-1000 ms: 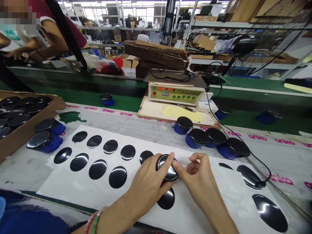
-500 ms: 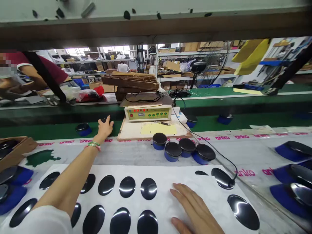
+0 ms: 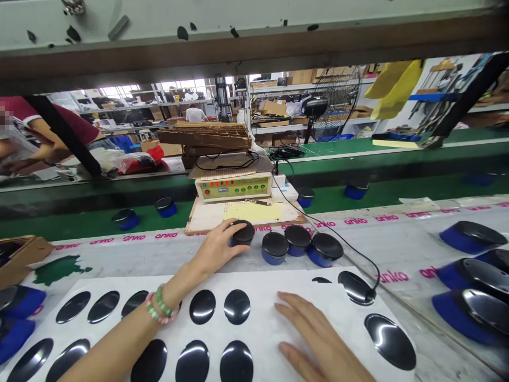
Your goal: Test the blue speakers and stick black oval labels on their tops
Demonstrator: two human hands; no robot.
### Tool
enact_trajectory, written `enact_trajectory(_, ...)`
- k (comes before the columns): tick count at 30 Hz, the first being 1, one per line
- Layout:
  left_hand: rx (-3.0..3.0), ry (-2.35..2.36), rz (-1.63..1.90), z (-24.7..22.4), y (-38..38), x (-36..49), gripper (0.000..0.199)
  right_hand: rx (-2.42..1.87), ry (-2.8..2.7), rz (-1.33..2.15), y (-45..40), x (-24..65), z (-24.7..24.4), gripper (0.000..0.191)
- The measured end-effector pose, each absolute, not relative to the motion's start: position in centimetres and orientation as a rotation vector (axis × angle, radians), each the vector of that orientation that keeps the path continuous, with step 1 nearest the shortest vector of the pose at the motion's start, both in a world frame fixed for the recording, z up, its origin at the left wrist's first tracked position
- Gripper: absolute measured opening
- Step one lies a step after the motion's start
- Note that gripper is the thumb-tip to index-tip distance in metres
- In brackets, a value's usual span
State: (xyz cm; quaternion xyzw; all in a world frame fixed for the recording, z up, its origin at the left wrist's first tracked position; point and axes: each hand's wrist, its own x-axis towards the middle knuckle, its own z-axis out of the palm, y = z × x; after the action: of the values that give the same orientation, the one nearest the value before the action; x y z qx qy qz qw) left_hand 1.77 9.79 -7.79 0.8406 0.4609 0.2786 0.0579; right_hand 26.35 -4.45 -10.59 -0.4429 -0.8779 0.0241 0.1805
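My left hand has its fingers and thumb closed around a short round piece with a glossy black top; the hand hides part of its side. Just right of it stand three similar pieces with blue sides, among them one nearest piece. Flat on a white sheet lie several glossy black discs in rows. My right hand rests open over this sheet, fingers stretched out and holding nothing. My left forearm covers some of the discs.
Behind is a control box with lit buttons on a board. A green conveyor belt carries several blue pieces. A black cable crosses the table. More blue pieces stand at right; a cardboard box is at left.
My left hand has come back from the belt, leaving a blue piece there, and now grips a piece by the group, which has shifted slightly left. My right hand stays about the same.
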Motion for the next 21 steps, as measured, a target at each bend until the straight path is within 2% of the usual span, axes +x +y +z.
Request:
enact_trajectory(4, 2.5, 1.588, 0.865, -8.7, 7.2, -0.6, 0.045, -1.26, -2.428, -0.037, -0.9, 27.7, -7.8, 0.043)
enact_trajectory(11, 2.601, 1.49, 0.614, -8.2, 6.5, -2.2, 0.051, -1.342, -2.451, -0.082, 6.3, 27.6, -5.1, 0.037)
enact_trajectory(14, 2.613, 1.488, 0.582, -8.3, 6.9, -2.4, 0.053, -1.461, -2.43, -0.07, 7.1, 29.5, -5.0, 0.042)
enact_trajectory(18, 2.603, 1.507, 0.58, -7.9, 6.7, -2.4, 0.051, -1.687, -2.383, -0.027, 6.9, 32.2, -6.3, 0.059)
enact_trajectory(21, 2.597, 1.53, 0.631, -6.8, 6.0, -0.8, 0.05, -1.795, -2.336, -0.041, 6.5, 32.6, -7.5, 0.054)
